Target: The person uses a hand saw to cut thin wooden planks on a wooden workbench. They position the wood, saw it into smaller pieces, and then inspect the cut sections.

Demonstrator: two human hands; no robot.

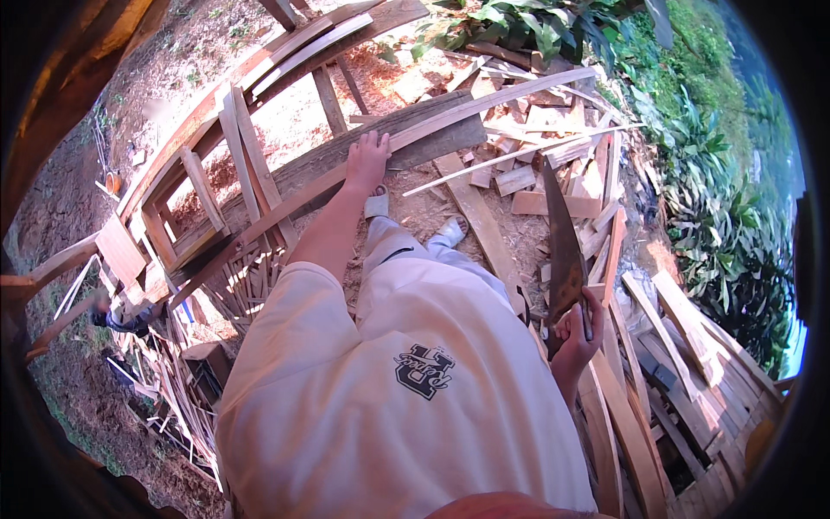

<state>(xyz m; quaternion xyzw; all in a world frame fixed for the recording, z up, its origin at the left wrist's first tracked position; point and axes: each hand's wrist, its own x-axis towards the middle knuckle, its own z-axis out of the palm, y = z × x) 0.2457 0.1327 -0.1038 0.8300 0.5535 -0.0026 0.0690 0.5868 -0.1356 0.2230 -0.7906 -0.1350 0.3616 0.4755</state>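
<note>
A: What is your left hand (369, 162) on?

B: A long, thin strip of wood (467, 112); my fingers lie across it, slightly parted and pointing away from me; whether they clamp it or hook over the far edge, I cannot tell.

A: And where is that strip?

B: It runs slantwise in front of me, from near me on the left to farther off on the right; a broad grey board (450, 143) shows beneath it; my hand sits near the middle of its length.

A: Your right hand (577, 337)?

B: Those fingers are curled closed around the handle of a saw (565, 233); its blade points away from me, apart from the strip; wood scraps (516, 180) lie near its tip.
</note>
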